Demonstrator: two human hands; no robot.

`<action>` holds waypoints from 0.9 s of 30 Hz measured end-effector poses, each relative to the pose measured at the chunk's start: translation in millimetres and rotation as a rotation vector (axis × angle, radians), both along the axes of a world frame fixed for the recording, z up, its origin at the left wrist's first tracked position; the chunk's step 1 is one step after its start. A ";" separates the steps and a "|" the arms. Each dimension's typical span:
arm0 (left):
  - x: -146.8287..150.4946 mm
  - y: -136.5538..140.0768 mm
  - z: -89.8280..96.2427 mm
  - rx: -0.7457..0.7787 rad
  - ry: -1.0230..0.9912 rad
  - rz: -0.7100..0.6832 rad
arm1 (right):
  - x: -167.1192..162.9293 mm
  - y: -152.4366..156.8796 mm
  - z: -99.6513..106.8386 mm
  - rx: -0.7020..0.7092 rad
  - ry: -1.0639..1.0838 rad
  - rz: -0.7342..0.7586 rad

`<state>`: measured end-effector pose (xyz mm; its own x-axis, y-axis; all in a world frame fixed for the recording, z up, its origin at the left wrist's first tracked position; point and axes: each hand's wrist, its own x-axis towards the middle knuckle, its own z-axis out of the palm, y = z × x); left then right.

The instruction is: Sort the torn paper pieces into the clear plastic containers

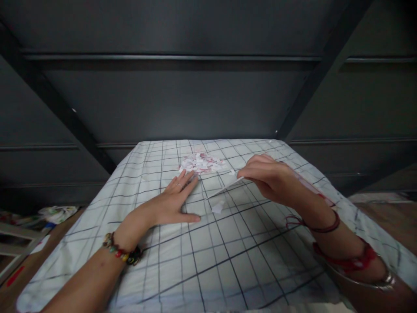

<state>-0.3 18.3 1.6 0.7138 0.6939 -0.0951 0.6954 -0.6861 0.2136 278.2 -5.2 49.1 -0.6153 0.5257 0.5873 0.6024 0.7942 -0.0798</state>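
Observation:
My left hand (177,200) lies open on the checked cloth (182,269), its fingers spread and thumb pointing right. Just beyond its fingertips is a heap of small torn or cut paper scraps (202,163), white with pinkish-red marks. Pinched in my right hand (270,178) is a thin white piece of paper (226,189), seen nearly edge-on and slanting down to the left. Below that edge a small loose paper scrap (218,206) rests on the cloth. Part of the held paper is hidden behind my fingers.
Dark grey panels (182,100) with metal bars stand directly behind the table. A pinkish sheet (306,182) shows partly behind my right forearm. On the floor at left are a pale frame (19,232) and a crumpled white bag (58,214).

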 end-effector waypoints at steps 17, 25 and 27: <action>19.3 -20.2 2.2 -0.046 -0.077 -0.296 | 16.8 -68.4 9.4 0.039 -0.109 -0.070; 27.2 -30.2 3.2 -0.105 -0.102 -0.418 | 23.9 -98.1 14.9 0.027 -0.124 -0.127; 29.3 -32.9 3.4 -0.105 -0.110 -0.437 | 26.6 -106.2 15.3 0.026 -0.141 -0.119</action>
